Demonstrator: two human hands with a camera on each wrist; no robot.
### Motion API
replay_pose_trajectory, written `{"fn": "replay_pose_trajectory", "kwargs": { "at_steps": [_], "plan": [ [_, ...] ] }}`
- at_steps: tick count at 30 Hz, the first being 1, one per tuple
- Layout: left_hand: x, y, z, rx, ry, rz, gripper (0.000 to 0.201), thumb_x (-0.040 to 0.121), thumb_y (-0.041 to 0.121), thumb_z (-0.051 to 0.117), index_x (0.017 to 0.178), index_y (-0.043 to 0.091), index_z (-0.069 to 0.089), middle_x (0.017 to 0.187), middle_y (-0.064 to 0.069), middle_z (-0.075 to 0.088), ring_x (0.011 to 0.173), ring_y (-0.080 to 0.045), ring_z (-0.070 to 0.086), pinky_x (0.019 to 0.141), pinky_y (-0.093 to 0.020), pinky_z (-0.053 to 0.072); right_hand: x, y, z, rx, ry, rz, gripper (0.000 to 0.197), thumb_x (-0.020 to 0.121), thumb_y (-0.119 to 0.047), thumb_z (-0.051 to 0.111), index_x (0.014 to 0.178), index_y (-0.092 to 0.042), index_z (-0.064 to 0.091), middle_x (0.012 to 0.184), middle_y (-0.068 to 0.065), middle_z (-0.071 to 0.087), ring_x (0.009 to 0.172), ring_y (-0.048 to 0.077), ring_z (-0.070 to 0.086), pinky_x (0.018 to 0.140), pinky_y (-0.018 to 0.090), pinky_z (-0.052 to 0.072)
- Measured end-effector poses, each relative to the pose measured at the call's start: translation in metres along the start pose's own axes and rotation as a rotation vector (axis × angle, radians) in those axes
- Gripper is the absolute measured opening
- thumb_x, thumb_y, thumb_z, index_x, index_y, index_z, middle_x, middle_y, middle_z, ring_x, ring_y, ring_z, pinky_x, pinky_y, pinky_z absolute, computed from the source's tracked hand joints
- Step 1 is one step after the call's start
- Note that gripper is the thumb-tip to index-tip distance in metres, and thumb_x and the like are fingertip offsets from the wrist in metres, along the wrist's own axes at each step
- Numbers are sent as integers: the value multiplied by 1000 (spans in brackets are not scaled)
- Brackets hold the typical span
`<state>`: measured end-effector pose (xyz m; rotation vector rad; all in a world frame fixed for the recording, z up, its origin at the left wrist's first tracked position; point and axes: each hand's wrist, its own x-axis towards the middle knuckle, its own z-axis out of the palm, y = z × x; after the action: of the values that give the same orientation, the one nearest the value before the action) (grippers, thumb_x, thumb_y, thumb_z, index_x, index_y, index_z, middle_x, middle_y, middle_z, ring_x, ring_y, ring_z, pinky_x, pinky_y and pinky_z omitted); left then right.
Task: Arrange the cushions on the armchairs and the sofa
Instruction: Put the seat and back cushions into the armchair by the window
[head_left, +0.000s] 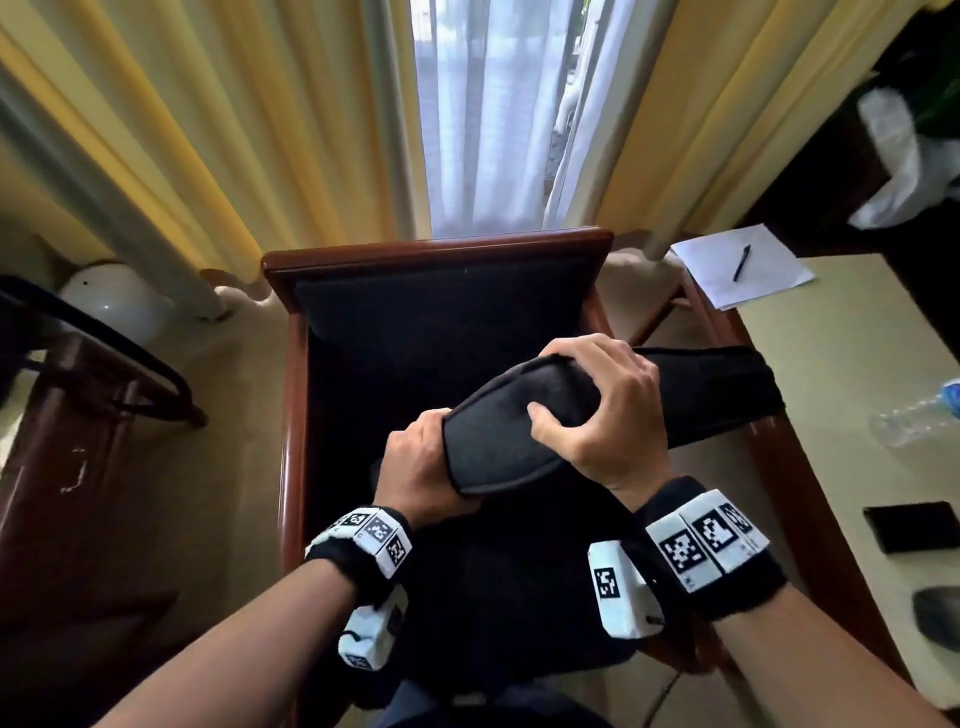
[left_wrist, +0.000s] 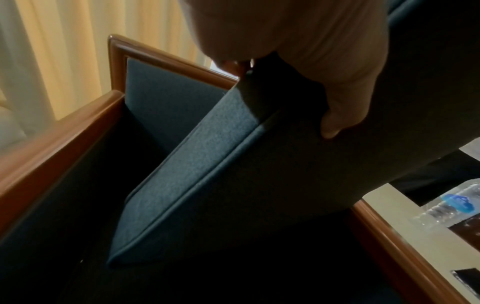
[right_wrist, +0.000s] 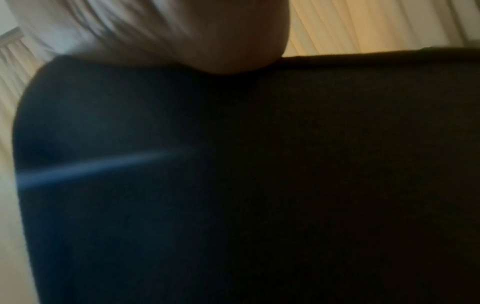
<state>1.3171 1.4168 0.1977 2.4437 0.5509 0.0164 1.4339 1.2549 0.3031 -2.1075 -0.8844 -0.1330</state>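
A dark, flat cushion (head_left: 509, 415) with piped edges hangs tilted above the seat of a wooden armchair (head_left: 436, 249) with dark upholstery. My left hand (head_left: 421, 467) grips its near lower corner. My right hand (head_left: 597, 410) grips its top edge, fingers curled over it. The cushion's far end reaches over the chair's right armrest. In the left wrist view the cushion (left_wrist: 207, 174) slants down into the armchair (left_wrist: 52, 148), my left hand (left_wrist: 324, 72) holding it from above. The right wrist view is blurred: the dark cushion (right_wrist: 233, 185) fills it, my right hand (right_wrist: 221, 41) at the top.
Yellow curtains (head_left: 208, 130) and a sheer white curtain hang behind the chair. A table (head_left: 841, 374) on the right carries paper with a pen (head_left: 742, 262), a plastic bottle (head_left: 914, 415) and a black phone (head_left: 914, 526). Another wooden chair (head_left: 78, 415) stands at left.
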Motion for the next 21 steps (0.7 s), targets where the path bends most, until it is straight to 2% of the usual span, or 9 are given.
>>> {"fn": "replay_pose_trajectory", "kwargs": {
  "at_steps": [3, 6, 8, 10, 12, 14, 16, 19, 21],
  "plan": [
    [4, 10, 0, 75, 64, 90, 80, 36, 47, 85, 102, 10, 58, 84, 1, 66, 71, -28, 68, 72, -35, 41, -3, 8, -15, 67, 120, -49, 38, 62, -34, 71, 92, -13, 73, 92, -2, 72, 88, 21, 65, 83, 50, 50],
    [13, 29, -14, 122, 101, 154, 75, 35, 48, 83, 94, 13, 54, 77, 4, 64, 66, -26, 65, 72, -33, 36, 9, 12, -38, 169, 163, -24, 38, 64, -34, 71, 91, -7, 74, 86, 4, 72, 83, 24, 64, 79, 41, 51],
    [21, 44, -32, 178, 108, 214, 76, 34, 50, 80, 94, 13, 53, 75, 2, 66, 67, -26, 65, 72, -32, 35, 21, 14, -53, 302, 180, 94, 40, 63, -32, 72, 93, -6, 74, 87, 6, 72, 84, 24, 65, 80, 35, 53],
    [25, 61, -56, 233, 108, 265, 76, 34, 53, 78, 94, 14, 54, 74, 3, 65, 67, -25, 64, 71, -33, 36, 30, 18, -68, 466, 211, 191, 35, 60, -27, 73, 92, -12, 74, 85, 3, 72, 83, 17, 67, 77, 27, 52],
    [24, 74, -80, 263, 149, 318, 77, 32, 55, 75, 95, 15, 56, 73, 5, 65, 68, -24, 64, 72, -34, 38, 34, 22, -79, 613, 288, 188, 24, 62, -18, 72, 85, -25, 77, 80, -5, 72, 77, 14, 66, 74, 25, 50],
    [23, 87, -95, 281, 208, 361, 81, 31, 56, 72, 100, 15, 61, 76, 5, 68, 71, -23, 67, 72, -34, 38, 37, 29, -85, 730, 384, 204, 27, 68, -6, 65, 78, -28, 79, 73, -11, 73, 72, 11, 65, 71, 22, 49],
    [25, 97, -103, 295, 235, 372, 85, 31, 55, 72, 106, 15, 63, 83, 3, 71, 78, -23, 69, 74, -36, 39, 37, 45, -83, 798, 437, 263, 28, 72, -4, 61, 80, -24, 79, 73, -10, 73, 71, 13, 66, 71, 23, 50],
    [33, 92, -98, 366, 172, 354, 88, 33, 53, 77, 112, 17, 63, 90, 3, 73, 85, -23, 70, 77, -37, 40, 29, 76, -62, 748, 413, 359, 26, 75, -10, 63, 98, -9, 76, 81, -10, 75, 81, 14, 66, 78, 26, 51],
    [38, 82, -82, 434, 109, 343, 87, 34, 52, 77, 113, 19, 62, 91, 3, 73, 85, -22, 70, 76, -35, 37, 14, 95, -41, 696, 355, 432, 37, 82, -3, 56, 92, -30, 80, 83, -20, 75, 83, -1, 67, 81, 16, 50]
  ]
}}
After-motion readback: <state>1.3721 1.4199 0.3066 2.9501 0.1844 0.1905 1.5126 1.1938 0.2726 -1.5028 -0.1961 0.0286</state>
